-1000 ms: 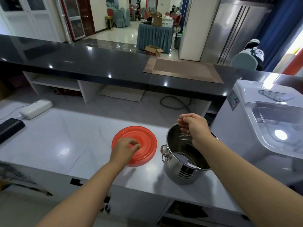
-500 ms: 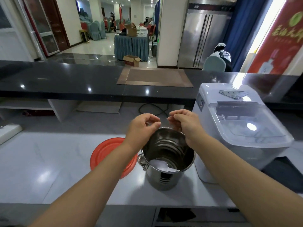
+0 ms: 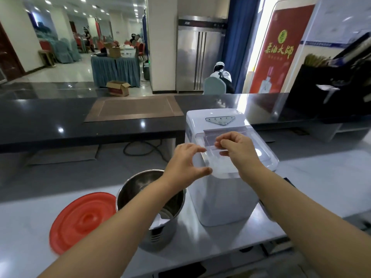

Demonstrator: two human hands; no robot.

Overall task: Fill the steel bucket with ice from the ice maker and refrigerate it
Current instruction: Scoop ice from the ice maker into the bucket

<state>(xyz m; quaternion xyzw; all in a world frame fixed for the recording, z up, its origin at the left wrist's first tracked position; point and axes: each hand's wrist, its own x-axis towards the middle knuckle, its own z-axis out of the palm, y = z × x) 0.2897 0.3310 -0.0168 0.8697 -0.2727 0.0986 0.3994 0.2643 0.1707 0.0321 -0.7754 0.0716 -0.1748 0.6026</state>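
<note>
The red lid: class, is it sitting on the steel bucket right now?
No, the red lid lies flat on the counter to the left of the open steel bucket.

The red banner bears yellow characters reading 茶油大師.

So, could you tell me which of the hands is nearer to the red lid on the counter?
Left. The left hand is at the ice maker's left edge, beyond the steel bucket from the red lid; the right hand is farther right, over the clear cover.
</note>
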